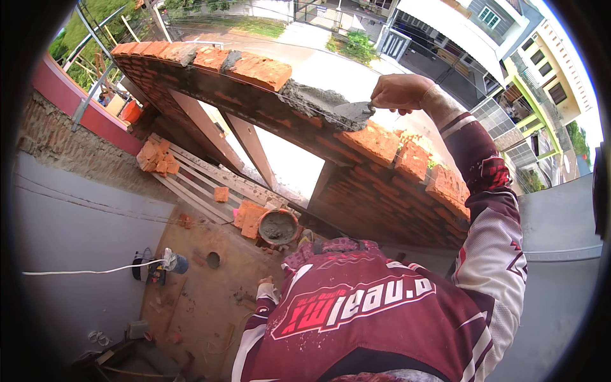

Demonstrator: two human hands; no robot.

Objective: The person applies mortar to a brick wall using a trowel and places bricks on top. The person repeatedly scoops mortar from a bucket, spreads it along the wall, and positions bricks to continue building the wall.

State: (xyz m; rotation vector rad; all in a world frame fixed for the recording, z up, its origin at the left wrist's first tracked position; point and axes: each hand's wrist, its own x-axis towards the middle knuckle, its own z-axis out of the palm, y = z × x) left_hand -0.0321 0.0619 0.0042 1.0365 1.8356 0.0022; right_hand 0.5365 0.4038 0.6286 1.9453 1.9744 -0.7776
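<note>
My right hand [402,93] is closed round the handle of a trowel [354,111] at the top of a brick wall. The trowel's blade lies against wet grey mortar [313,95], spread in the gap between an orange brick [262,70] on the left and another brick [372,141] on the right. A thin line runs along the wall's top edge. Low beside my body is my left hand [266,281], small in the picture; its fingers are too unclear to read. Below the wall stands a bucket [279,242] holding grey mortar.
Stacked bricks [252,218] sit beside the bucket, with a brick pile [156,155] and long wooden boards [202,181] farther left. Under the wall's top are an opening and a slanting wooden frame [251,143]. A power tool with a white cord [95,272] lies at the left.
</note>
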